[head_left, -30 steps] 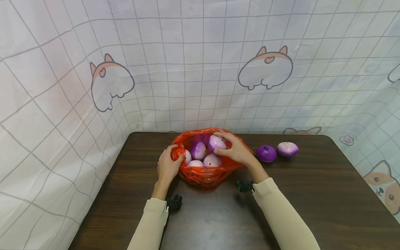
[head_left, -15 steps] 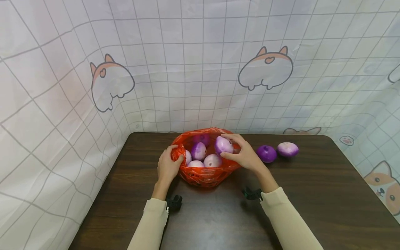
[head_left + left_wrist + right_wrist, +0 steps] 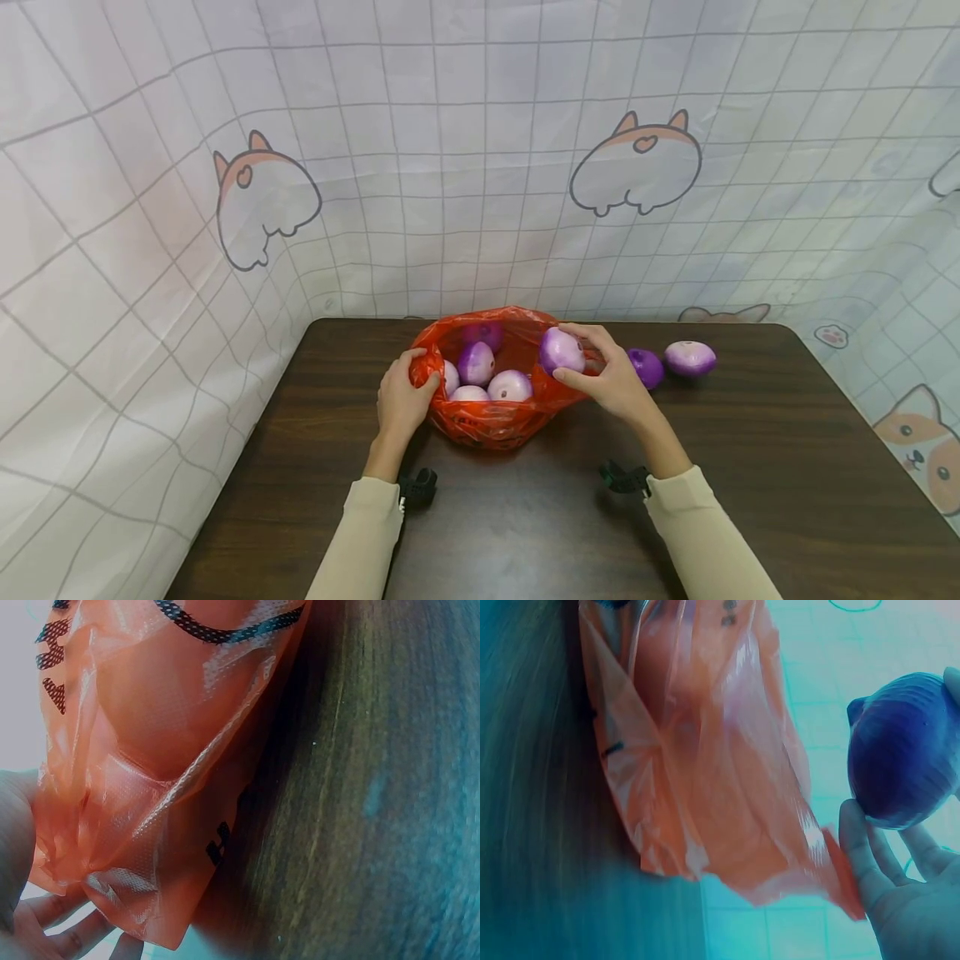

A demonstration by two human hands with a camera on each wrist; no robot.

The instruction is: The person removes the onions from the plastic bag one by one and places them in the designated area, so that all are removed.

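Note:
An orange-red plastic bag point(image 3: 491, 429) lies with its mouth wide on the table, several purple-and-white onions point(image 3: 477, 363) inside it. Its left rim is pinched by my left hand point(image 3: 402, 400), and the bag's bunched film point(image 3: 82, 847) fills that wrist view. Over the right part of the bag's mouth, my right hand point(image 3: 611, 379) holds a purple-and-white onion point(image 3: 562, 351) between thumb and fingers. In the right wrist view the same onion point(image 3: 904, 750) shows its ribbed skin and pointed tip, above and apart from the bag.
On the dark wooden table point(image 3: 510, 533), right of the bag, sit a deep purple onion point(image 3: 647, 367) and a paler one point(image 3: 691, 358). My hand partly covers the deep purple one. A white grid-patterned curtain point(image 3: 480, 167) hangs behind and beside the table.
My right hand has moved right with the onion, from among the others in the bag to its right rim. The left hand keeps its hold on the bag.

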